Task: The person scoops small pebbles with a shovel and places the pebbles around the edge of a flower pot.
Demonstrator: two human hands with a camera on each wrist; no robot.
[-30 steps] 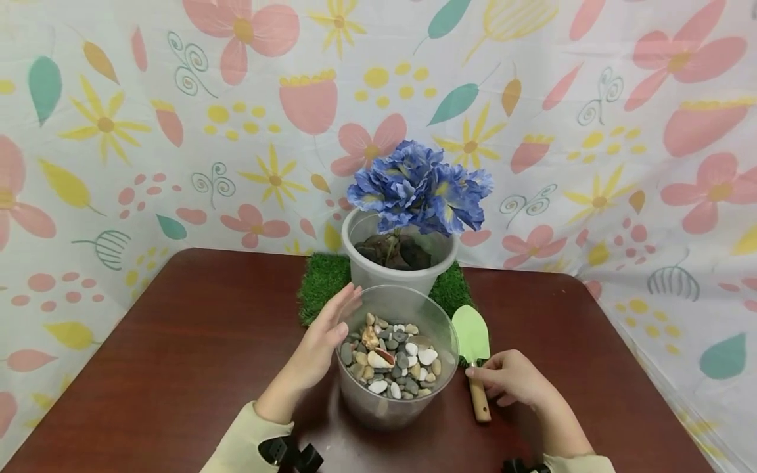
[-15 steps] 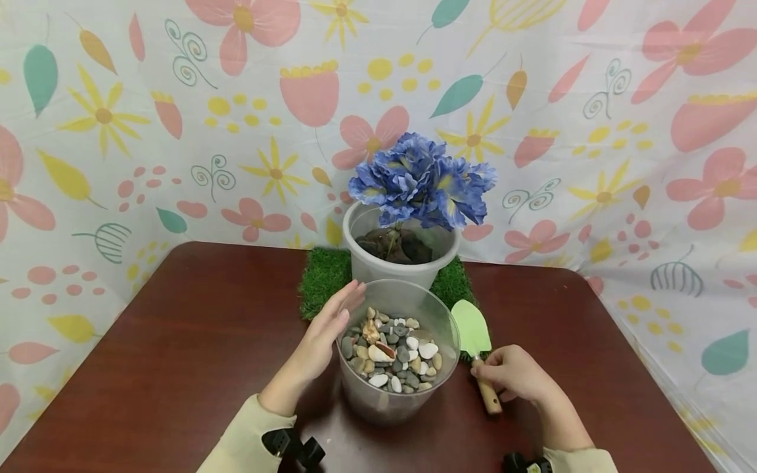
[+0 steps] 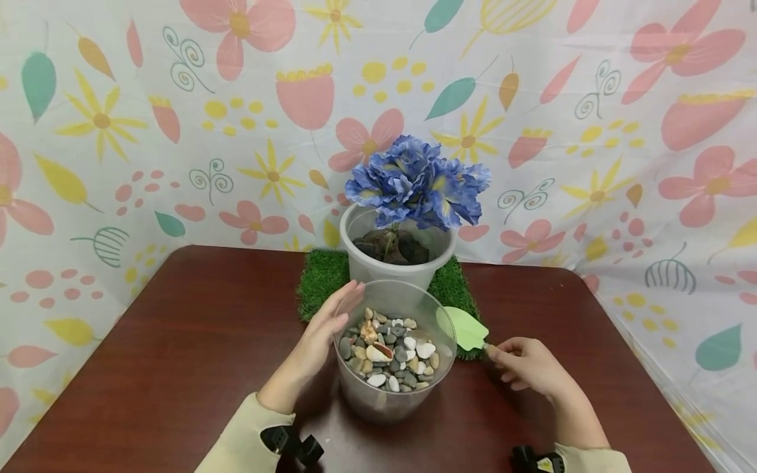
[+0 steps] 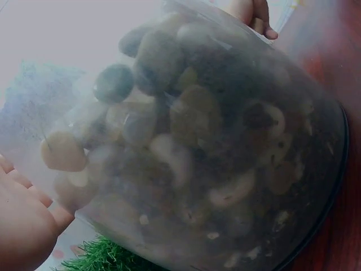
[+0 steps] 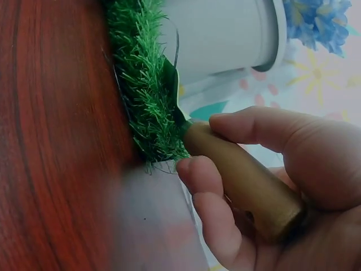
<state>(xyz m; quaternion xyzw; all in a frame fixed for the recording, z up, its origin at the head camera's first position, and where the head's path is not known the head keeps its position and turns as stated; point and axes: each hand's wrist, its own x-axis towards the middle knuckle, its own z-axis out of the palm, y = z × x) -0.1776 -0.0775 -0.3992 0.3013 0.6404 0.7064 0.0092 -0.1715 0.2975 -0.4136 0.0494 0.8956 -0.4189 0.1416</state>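
while the left hand [image 3: 316, 338] rests nearly straight fingers against its side, a clear round plastic container [image 3: 383, 404] of grey, white and tan pebbles [image 3: 399, 358] stands just right of that hand. beyond the fingertips, a green artificial-grass mat [image 3: 322, 279] bears a white round plastic pot [image 3: 390, 272] with ruffled blue flowers [image 3: 416, 184]. farther right, a small trowel [image 3: 467, 332] with a pale green blade and wooden handle lies in the grip of the right hand [image 3: 526, 364], its blade pointing leftward from that hand, near the container.
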